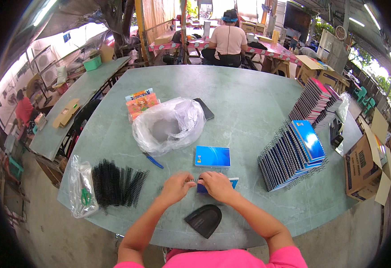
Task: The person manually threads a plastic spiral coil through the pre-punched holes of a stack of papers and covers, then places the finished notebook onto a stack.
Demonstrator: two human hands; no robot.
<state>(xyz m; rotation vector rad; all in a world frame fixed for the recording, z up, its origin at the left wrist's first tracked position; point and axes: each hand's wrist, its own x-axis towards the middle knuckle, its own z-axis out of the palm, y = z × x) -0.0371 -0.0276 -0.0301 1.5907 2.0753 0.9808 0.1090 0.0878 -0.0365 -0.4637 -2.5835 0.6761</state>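
Observation:
My right hand (218, 184) is closed on a small blue notebook (202, 187), held low over the table and partly covered by the fingers. Close on its left, my left hand (176, 187) pinches what looks like the end of a thin dark binding coil at the notebook's left edge; the fingers hide most of it. Just beyond both hands lies another blue notebook (212, 156), flat. Toward me rests a black piece with one rounded end (204, 220). Loose black spiral coils (115, 183) are heaped to the left of my left hand.
Stacked blue spiral notebooks (291, 154) stand at right, with red-covered ones (311, 102) behind. A clear plastic bag (166, 127), a blue-handled tool (153, 161) and a bag with green scissors (84, 194) lie leftward. An open carton (363, 163) is beyond the right edge; a person (228, 38) sits ahead.

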